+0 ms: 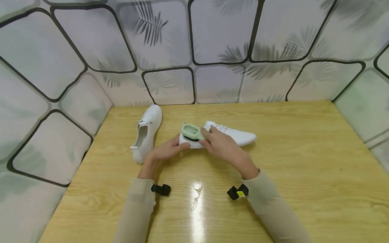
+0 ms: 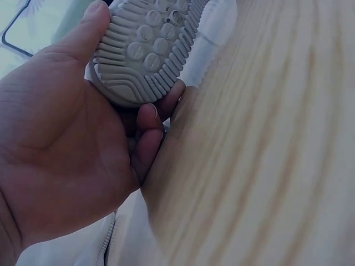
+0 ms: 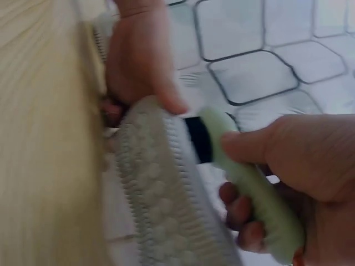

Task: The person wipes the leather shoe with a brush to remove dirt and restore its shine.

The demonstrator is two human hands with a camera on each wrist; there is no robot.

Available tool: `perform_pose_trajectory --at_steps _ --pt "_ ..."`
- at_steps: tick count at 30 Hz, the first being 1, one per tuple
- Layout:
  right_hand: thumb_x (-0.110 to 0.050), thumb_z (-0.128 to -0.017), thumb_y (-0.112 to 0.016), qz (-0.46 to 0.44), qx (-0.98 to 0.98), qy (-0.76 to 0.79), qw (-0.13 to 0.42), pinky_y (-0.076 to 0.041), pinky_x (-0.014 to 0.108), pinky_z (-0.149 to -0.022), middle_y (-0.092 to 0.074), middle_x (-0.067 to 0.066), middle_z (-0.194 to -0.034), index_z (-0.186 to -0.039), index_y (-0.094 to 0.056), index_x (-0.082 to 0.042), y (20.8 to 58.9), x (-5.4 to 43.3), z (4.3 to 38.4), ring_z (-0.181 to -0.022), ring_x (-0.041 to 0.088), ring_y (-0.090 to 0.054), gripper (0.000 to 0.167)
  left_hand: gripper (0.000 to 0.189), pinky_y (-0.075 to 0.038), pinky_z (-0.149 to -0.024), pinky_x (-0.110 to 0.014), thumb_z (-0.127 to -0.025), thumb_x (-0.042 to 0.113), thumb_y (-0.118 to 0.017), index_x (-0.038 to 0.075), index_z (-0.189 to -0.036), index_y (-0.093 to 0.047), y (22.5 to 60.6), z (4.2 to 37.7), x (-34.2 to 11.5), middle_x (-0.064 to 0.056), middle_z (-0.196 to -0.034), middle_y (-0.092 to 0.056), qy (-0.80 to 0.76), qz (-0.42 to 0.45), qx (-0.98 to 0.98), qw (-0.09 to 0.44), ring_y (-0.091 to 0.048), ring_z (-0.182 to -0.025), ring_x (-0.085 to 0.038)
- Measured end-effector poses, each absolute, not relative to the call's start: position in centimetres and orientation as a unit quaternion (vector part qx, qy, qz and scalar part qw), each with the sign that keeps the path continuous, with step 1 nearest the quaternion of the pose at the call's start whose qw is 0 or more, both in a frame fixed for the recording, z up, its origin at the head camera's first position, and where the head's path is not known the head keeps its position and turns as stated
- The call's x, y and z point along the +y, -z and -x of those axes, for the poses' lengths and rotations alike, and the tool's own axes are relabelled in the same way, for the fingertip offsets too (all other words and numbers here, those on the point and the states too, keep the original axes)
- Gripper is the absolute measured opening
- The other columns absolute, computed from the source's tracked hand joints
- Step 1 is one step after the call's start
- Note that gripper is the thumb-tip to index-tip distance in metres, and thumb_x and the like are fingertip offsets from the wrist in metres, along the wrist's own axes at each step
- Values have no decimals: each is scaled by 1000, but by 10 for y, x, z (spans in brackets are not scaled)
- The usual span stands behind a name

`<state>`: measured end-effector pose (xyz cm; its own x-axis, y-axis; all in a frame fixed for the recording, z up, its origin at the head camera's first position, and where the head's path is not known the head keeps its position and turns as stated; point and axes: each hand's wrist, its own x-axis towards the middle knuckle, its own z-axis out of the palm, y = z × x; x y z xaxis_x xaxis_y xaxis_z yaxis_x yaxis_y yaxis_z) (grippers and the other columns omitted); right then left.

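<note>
A white shoe (image 1: 241, 136) lies across the middle of the table, toe to the right, its ridged sole (image 2: 152, 41) turned toward the person. My left hand (image 1: 165, 150) grips the heel end, thumb along the side and fingers curled beneath. In my right hand (image 1: 223, 145) is a pale green brush (image 1: 191, 131), gripped by its handle. The brush's dark bristles (image 3: 199, 139) meet the side of the shoe near the heel, close to the left thumb. In the right wrist view the sole faces the camera and the brush handle runs down into the palm.
A second white shoe (image 1: 147, 133) stands left of the hands, toe pointing to the back wall. The wooden table (image 1: 304, 168) ends at a wall (image 1: 218, 81) with a leaf and frame pattern. Black wrist cameras sit on both sleeves.
</note>
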<state>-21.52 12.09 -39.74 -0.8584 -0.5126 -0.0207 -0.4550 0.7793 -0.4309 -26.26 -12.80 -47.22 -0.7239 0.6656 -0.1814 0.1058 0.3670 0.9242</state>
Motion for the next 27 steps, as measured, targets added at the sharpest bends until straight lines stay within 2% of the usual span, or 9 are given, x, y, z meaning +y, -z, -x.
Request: perform_pose_trajectory --at_steps 6,9,12,13,16,20,23,27 --pt "-26 -104 -54 255 933 232 102 -41 33 -68 -59 13 -101 -149 -40 0 388 140 216 -78 20 -48 53 64 -25 -116 -49 -105 38 -49 3 -152 -23 468 260 -133 -19 -149 -36 -491 -214 796 282 -34 -138 -31" --pt "-24 -103 -56 270 926 242 111 -40 31 -64 -58 11 -93 -147 -42 1 383 146 216 -71 17 -45 53 63 -26 -115 -50 -105 38 -50 3 -151 -25 468 259 -135 -19 -148 -37 -489 -213 799 279 -34 -137 -31" --pt "-22 -102 -56 267 920 254 131 -38 30 -58 -49 4 -72 -147 -41 3 378 156 217 -57 13 -38 53 64 -23 -116 -49 -105 37 -50 3 -152 -23 469 259 -135 -19 -151 -34 -491 -218 796 279 -31 -141 -31" --pt "-21 -102 -56 257 924 252 131 -37 30 -57 -46 3 -70 -147 -41 2 377 159 218 -55 13 -36 53 65 -22 -117 -49 -105 38 -49 3 -153 -22 470 259 -134 -18 -153 -32 -492 -218 796 278 -28 -143 -31" --pt "-23 -103 -55 245 932 239 122 -35 30 -57 -43 1 -73 -148 -39 1 377 167 221 -59 13 -36 54 68 -19 -119 -49 -105 40 -48 4 -155 -18 470 259 -134 -18 -157 -27 -492 -211 799 273 -22 -147 -30" --pt "-24 -103 -56 259 922 252 135 -35 30 -59 -45 4 -78 -148 -41 1 378 174 224 -64 15 -36 53 66 -21 -118 -48 -105 39 -49 5 -154 -21 469 259 -134 -17 -155 -30 -488 -210 802 274 -25 -145 -29" --pt "-20 -101 -58 236 924 267 141 -36 31 -56 -43 7 -76 -147 -42 1 377 186 225 -58 16 -35 52 67 -20 -118 -47 -104 42 -49 6 -154 -21 469 260 -131 -15 -155 -30 -488 -215 799 278 -25 -145 -27" --pt "-22 -101 -58 234 931 259 109 -38 32 -62 -53 14 -93 -148 -41 -2 383 189 228 -69 18 -43 54 66 -19 -119 -47 -105 42 -47 7 -154 -22 469 261 -128 -14 -156 -29 -493 -212 796 279 -23 -146 -27"
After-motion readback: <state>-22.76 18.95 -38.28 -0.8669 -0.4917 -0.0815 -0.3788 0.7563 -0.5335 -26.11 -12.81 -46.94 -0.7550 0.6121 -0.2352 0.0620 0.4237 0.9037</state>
